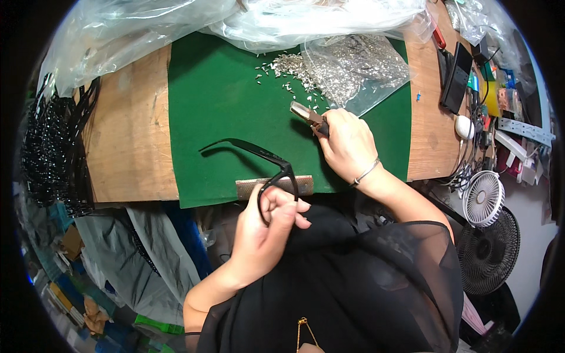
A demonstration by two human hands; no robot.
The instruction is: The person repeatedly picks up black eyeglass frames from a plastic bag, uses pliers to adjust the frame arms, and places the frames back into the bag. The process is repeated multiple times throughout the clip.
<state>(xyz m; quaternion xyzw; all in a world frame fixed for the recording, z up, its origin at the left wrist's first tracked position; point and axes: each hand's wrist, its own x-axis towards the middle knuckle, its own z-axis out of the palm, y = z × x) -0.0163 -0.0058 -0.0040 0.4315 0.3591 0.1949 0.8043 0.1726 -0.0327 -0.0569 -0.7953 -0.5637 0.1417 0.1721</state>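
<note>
My left hand (pixel 259 238) grips a black eyeglass frame (pixel 257 150) by its rim, near the bench's front edge. One temple stretches away to the upper left over the green mat (pixel 220 112). In my right hand (pixel 348 141) is a pair of pliers (pixel 303 112), its metal jaws pointing up and left, apart from the frame. Small silvery metal pieces (pixel 289 66) lie scattered beyond the jaws, beside a clear plastic bag (pixel 379 73) holding many more. Below the frame, a textured block (pixel 304 185) sits at the mat's front edge; my fingers partly hide it.
Black glasses parts (pixel 53 150) hang in a bundle at the far left. Large plastic sheeting (pixel 259 23) spans the back. On the right are a phone (pixel 457 78), tangled cables, a white fan (pixel 484 198) and a larger black fan (pixel 491 253).
</note>
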